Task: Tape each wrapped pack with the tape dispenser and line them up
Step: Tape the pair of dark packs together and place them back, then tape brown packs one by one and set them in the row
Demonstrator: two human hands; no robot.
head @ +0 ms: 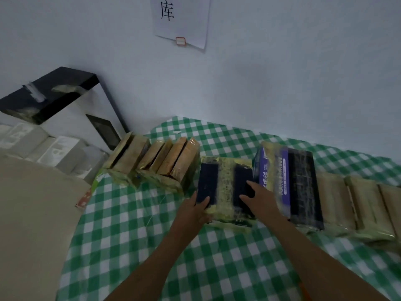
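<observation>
- While both your hands rest on it, the wrapped pack [225,187] lies flat on the green-checked surface [134,235], about mid-scene, with its long axis running near to far.
- It shows two dark panels, with one yellowish band between them running the same way.
- Your left hand [195,211] is at the pack's near-left corner, fingers [202,203] laid fairly straight over the left dark panel. The thumb is hidden, so I cannot tell whether you grip the edge.
- Your right hand [258,197] sits on the right dark panel with its fingers spread and flat. It presses or touches and holds nothing.
- Just right of it, touching, is one purple-and-dark pack [288,183], also lying long axis near to far, with its print running along that axis.
- Further right lie three tan packs [366,203] side by side, all lengthwise near to far. The last is cut off by the frame edge.
- To the left, a cluster of yellowish packs [160,157] stands on edge, roughly six, on top of flatter packs. Blur makes the count uncertain.
- At the far left stands a black-topped box [47,92], with white boxes [32,144] just nearer.
- One paper sheet [180,18] hangs on the far wall.
</observation>
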